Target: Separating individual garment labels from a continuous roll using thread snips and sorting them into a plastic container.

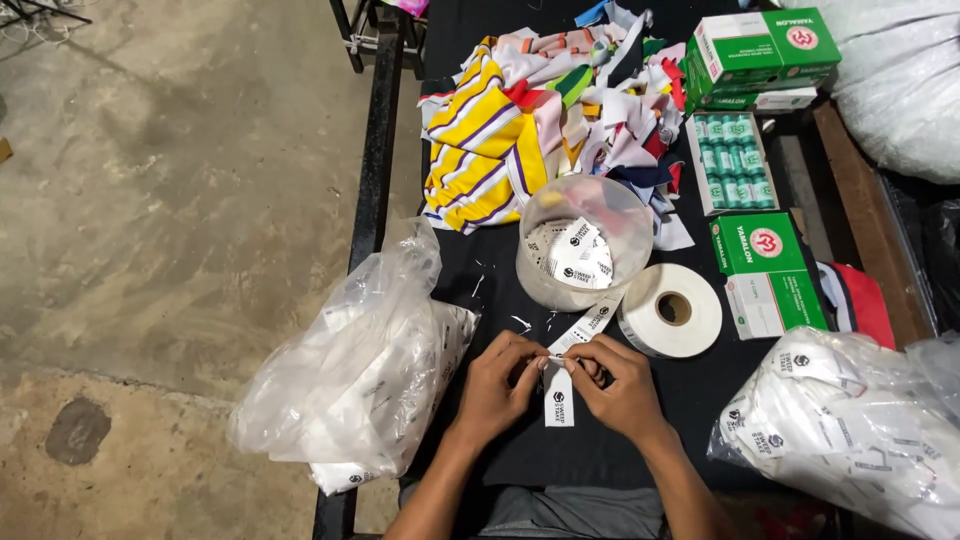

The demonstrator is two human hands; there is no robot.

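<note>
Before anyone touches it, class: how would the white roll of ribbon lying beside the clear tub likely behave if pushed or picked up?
The white roll lies flat on its side on the black table, so a push would probably slide it rather than roll it. Stood on edge, it would likely roll. Its loose tail runs to the left hand and right hand, so lifting may unwind it.

pretty even overhead light, soft shadows, a bit of glare on the plastic bags (360,370), dark table (690,400) swallows detail, sharp overall, slight wide-angle bend at edges
</note>
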